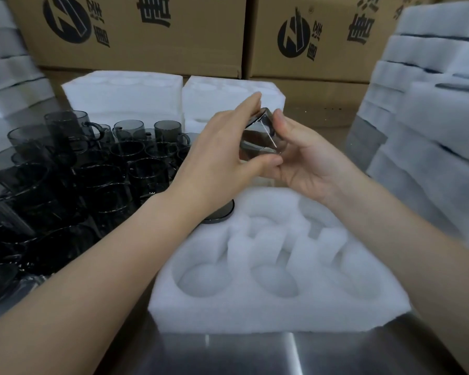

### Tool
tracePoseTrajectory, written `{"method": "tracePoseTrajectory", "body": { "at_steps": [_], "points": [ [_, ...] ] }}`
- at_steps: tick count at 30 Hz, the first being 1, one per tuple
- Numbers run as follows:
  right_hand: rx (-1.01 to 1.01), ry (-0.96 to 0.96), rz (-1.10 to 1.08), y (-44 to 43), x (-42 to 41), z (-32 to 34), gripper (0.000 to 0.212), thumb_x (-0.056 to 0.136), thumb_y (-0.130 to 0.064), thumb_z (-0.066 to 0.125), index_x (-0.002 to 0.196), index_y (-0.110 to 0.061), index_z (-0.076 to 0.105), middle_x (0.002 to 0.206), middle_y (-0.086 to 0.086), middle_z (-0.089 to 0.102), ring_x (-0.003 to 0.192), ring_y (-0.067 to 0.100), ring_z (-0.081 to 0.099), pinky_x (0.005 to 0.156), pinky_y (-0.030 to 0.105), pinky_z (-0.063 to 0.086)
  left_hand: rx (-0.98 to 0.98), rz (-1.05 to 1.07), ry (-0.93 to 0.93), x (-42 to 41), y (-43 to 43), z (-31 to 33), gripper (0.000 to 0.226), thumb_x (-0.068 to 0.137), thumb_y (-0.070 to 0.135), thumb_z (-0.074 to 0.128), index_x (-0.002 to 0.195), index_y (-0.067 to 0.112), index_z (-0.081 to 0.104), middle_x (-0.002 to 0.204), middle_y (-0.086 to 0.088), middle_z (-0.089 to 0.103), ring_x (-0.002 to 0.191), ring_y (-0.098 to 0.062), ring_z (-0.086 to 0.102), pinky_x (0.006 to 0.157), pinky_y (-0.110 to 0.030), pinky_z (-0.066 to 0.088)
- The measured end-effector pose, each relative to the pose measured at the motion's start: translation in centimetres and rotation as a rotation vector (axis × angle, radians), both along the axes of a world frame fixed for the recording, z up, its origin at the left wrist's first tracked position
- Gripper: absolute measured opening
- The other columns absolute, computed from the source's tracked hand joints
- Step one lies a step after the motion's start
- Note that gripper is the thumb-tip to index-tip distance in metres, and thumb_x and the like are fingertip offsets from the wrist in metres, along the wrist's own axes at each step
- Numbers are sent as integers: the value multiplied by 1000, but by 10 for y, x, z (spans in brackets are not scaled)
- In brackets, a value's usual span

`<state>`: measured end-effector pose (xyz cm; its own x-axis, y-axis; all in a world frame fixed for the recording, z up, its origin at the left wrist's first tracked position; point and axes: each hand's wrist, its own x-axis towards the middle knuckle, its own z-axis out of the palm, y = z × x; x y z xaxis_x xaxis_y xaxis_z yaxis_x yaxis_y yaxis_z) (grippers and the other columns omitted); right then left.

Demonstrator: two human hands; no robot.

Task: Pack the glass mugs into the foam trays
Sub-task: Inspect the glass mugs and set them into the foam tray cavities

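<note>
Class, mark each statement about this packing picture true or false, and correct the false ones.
1. The left hand and right hand hold one mug above the tray. True.
2. The loose mugs stand to the right of the tray. False: they stand to its left.
3. Every pocket of the tray is filled. False: the near pockets are empty; only one packed mug sits in the far left pocket.
4. Printed cardboard boxes stand at the back. True.
</note>
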<state>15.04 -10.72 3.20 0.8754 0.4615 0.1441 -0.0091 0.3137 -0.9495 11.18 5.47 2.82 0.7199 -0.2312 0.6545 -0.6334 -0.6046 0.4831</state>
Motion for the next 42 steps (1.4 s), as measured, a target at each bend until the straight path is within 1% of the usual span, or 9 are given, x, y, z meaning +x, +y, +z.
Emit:
{"method": "tracePoseTrajectory", "body": {
  "at_steps": [5, 13, 18, 20, 22, 29, 34, 39, 42],
  "points": [
    [13, 18, -34, -2, 0, -1, 41, 94, -31, 57, 130, -10, 58, 129, 19, 59, 123, 40, 57, 88, 51, 54, -54, -6, 4, 0, 1, -1, 73, 79, 20, 77, 144, 20, 45, 134, 1, 60, 110, -5, 52, 86, 4, 31],
    [45, 93, -87, -1, 0, 3, 34, 97, -23, 54, 128, -11, 58, 111, 13, 67, 95, 34, 70, 67, 43, 59, -48, -85, -21, 1, 1, -3, 71, 77, 14, 77, 141, 20, 48, 146, 0, 46, 134, 0, 31, 110, -11, 27],
    [7, 83, -94, 5, -4, 5, 42, 103, -37, 42, 134, -11, 54, 115, 13, 67, 94, 29, 67, 78, 45, 58, -213, -63, 23, 0, 1, -3, 50, 89, 16, 68, 137, 19, 54, 120, -15, 67, 105, 13, 53, 78, 0, 36],
    [-11, 51, -47, 7, -7, 6, 43, 101, -37, 47, 135, -10, 52, 116, 10, 65, 96, 27, 67, 81, 43, 57, -350, -65, 77, 2, 4, -2, 40, 94, 17, 61, 133, 17, 57, 108, -3, 74, 85, 17, 61, 79, -3, 39],
    [-24, 0, -37, 7, -7, 4, 46, 97, -26, 57, 138, -10, 48, 118, 8, 63, 99, 29, 66, 79, 40, 57, -425, -60, 123, 5, 6, -1, 34, 97, 18, 57, 131, 16, 60, 105, 13, 70, 93, 14, 60, 86, -7, 41],
    [-26, -66, -195, 8, -6, -1, 60, 83, -8, 73, 136, -7, 43, 107, 5, 68, 92, 21, 67, 70, 44, 58, -492, 6, 121, 9, 7, -1, 20, 92, 13, 63, 109, 21, 71, 93, 18, 70, 90, 5, 65, 83, -13, 49],
    [-307, -303, -344, 0, -5, 7, 46, 64, -9, 74, 106, -23, 63, 106, -2, 66, 89, 15, 63, 75, 37, 51, -700, 56, 250, 10, 12, -1, 13, 91, 13, 65, 78, 14, 69, 75, -7, 73, 67, -19, 72, 62, -26, 57],
    [-675, -515, 88, -13, -26, 42, 49, 59, 4, 69, 103, -19, 70, 104, 1, 69, 96, 15, 63, 82, 32, 53, -704, 58, 460, 16, 16, -3, 15, 95, 16, 59, 82, 10, 64, 63, 4, 70, 56, -12, 66, 58, -26, 53],
    [-991, -648, 237, -8, -44, 59, 45, 61, -6, 68, 94, -36, 77, 109, -9, 64, 91, 5, 60, 74, 22, 47, -718, 2, 559, 18, 19, -4, 14, 95, 15, 57, 86, 7, 64, 71, -1, 71, 60, -17, 66, 70, -36, 53]
  ]
}}
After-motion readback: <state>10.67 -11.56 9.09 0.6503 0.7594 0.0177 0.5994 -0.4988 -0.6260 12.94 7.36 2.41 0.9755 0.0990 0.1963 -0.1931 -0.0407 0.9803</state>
